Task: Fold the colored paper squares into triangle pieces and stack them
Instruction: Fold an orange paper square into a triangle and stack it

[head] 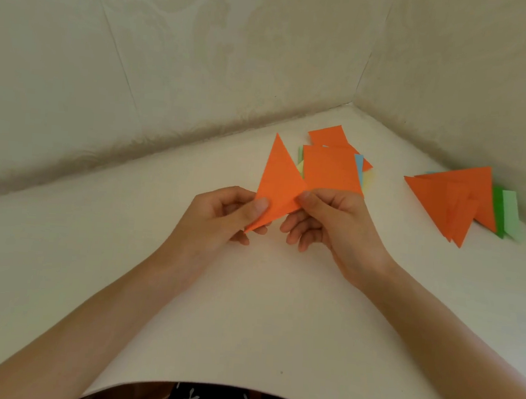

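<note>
Left hand (222, 215) and right hand (326, 224) pinch an orange triangle (280, 181); loose squares (331, 170) lie just behind, stacked triangles (446, 199) far right.

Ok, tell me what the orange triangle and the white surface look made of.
The orange triangle: thin matte paper, seemingly; sharp crease, no shine. The white surface: smooth matte sheet, perhaps card or paper; its near edge bows.
</note>
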